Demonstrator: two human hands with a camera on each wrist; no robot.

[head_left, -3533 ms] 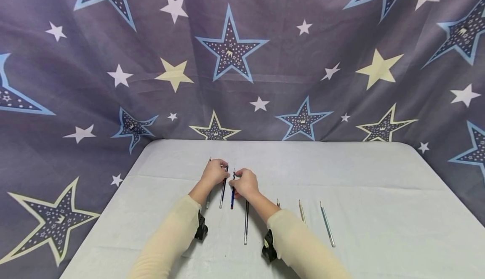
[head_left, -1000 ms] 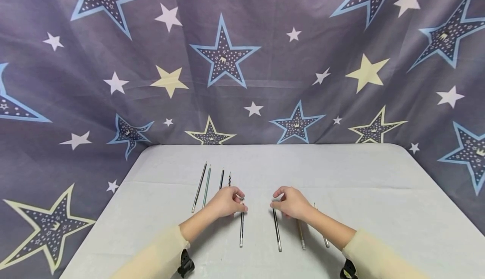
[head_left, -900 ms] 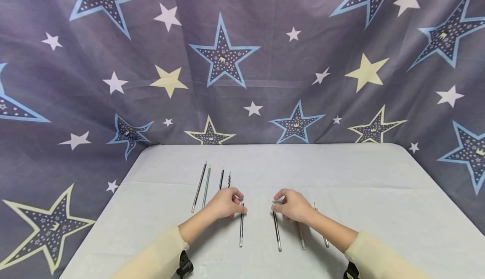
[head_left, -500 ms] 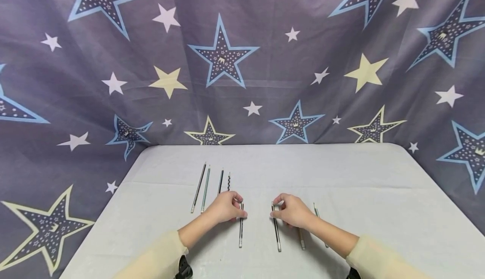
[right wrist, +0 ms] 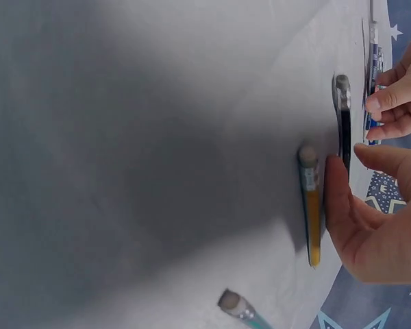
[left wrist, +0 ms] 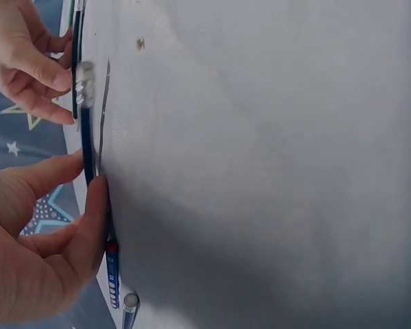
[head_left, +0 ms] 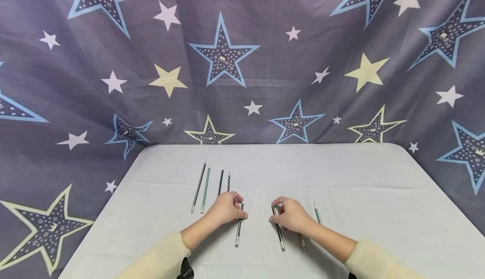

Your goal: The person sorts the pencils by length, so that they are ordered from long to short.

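Observation:
In the head view, my left hand (head_left: 227, 207) pinches a black pencil (head_left: 237, 236) with thumb and fingers near its far end; its eraser end points toward me. To the right, my right hand (head_left: 291, 214) pinches another black pencil (head_left: 280, 239) the same way. The left wrist view shows the left fingers and thumb around the dark pencil (left wrist: 88, 137), its metal ferrule blurred. In the right wrist view, a black pencil (right wrist: 345, 130) is between thumb and fingers, beside a yellow-brown pencil (right wrist: 314, 226) that lies under the hand.
A black pencil (head_left: 198, 186), a teal pencil (head_left: 206, 188), a dark pencil (head_left: 220, 182) and a patterned pencil (head_left: 229, 181) lie side by side left of centre. Another teal pencil (head_left: 317, 213) lies beyond the right wrist. A starred curtain hangs behind the white-covered table (head_left: 360, 169).
Since the oldest frame, the hands moved apart and nearer me; the blue pencil left the right hand. Lately the held pencils' eraser ends swung outward, left one leftward, right one rightward.

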